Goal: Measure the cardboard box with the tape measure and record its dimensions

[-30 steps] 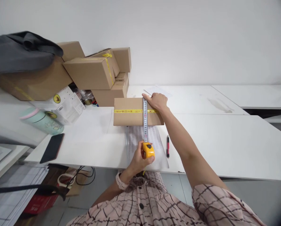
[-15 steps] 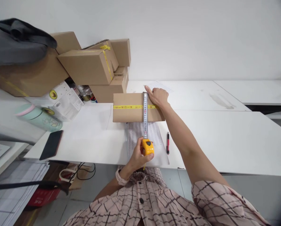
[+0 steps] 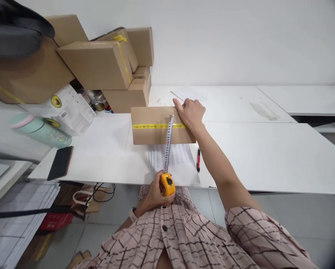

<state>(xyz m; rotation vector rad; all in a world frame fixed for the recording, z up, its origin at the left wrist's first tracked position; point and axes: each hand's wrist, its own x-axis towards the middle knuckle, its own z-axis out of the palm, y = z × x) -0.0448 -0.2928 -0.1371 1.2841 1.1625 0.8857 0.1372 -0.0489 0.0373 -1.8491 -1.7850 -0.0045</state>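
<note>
tape measure (image 3: 167, 184) in left hand (image 3: 155, 194), fingers wrapped round its case above the tabletop's (image 3: 257, 157) near edge. blade (image 3: 168, 144) drawn out, slanting over the carton (image 3: 147, 136), which lies back from that near edge, at the far end of a printed sheet (image 3: 183, 164). right hand (image 3: 192, 113) at carton's far right corner, thumb outstretched, other fingers curled; cannot tell if they grip. done: carton closed, yellow strip across its top, blade extended. apparently left: blade tip short of carton's far edge, so no full span; blade not yet wound in. pen (image 3: 198, 160) untouched, right of sheet, near the same edge.
</note>
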